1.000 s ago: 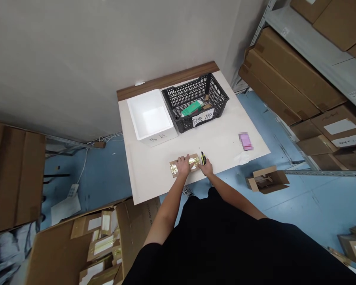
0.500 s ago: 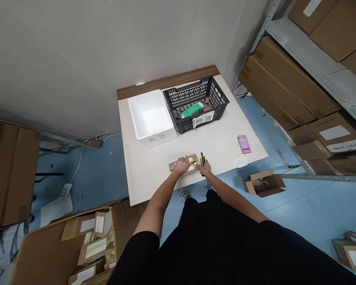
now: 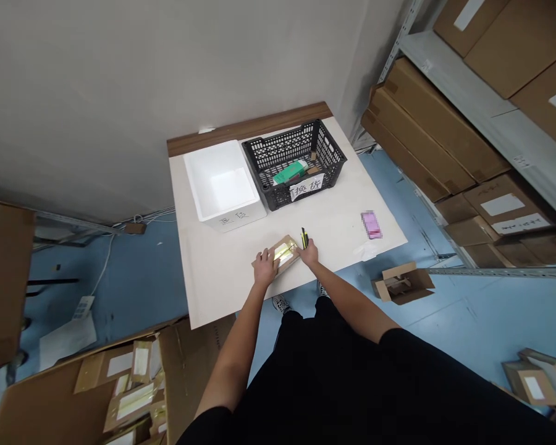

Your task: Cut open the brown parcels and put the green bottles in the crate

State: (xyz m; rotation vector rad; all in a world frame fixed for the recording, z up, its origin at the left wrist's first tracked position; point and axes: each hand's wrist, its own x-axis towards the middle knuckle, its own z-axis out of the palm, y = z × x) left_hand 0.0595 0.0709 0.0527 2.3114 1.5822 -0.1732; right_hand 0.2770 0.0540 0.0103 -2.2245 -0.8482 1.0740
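Note:
A small cardboard box [image 3: 286,249], wrapped in shiny yellowish tape, lies aslant near the front edge of the white-topped table. My left hand [image 3: 264,267] grips its left end, fingers over the top. In my right hand [image 3: 310,253] is a black and yellow utility knife [image 3: 304,237], which points up and away from me beside the box's right end. The fingers of that hand touch or nearly touch the box; which of the two I cannot tell.
Behind the box stand a white foam bin [image 3: 206,185] and a black plastic crate [image 3: 272,199] holding a green box [image 3: 290,172]. A pixelated pink item [image 3: 371,225] lies at the right. An open carton [image 3: 406,284] is on the floor; a big carton [image 3: 50,395] of parcels stands lower left.
The small box has turned, its right end swinging away from me. My left hand has shifted to its left end. My right hand still holds the knife. The view has shifted slightly.

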